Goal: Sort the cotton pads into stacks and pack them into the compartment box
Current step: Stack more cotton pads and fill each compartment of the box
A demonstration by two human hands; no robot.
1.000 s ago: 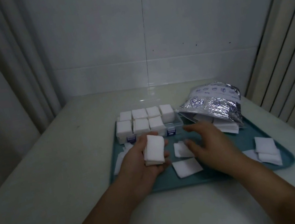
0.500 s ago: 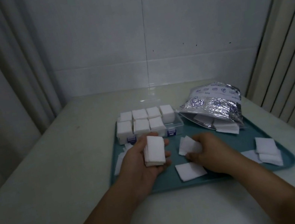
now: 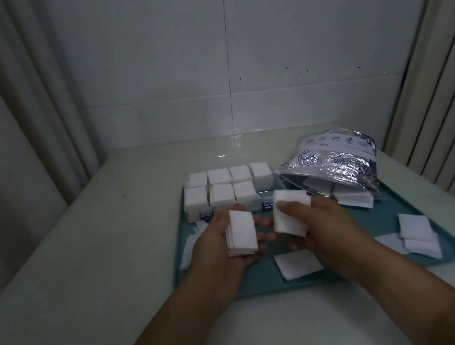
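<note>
Our left hand [image 3: 221,249] cups a squared stack of cotton pads [image 3: 241,236], fingers curled round it; our right hand [image 3: 320,225] pinches a few more pads [image 3: 290,216] just beside it at three o'clock. We judge we are mid-stacking: next, these want laying square onto the held stack. The pads look thin, white and limp. A single pad [image 3: 297,263] lies on the teal tray [image 3: 270,286] at six o'clock. At twelve o'clock, the compartment box [image 3: 197,212] looks nearly full.
</note>
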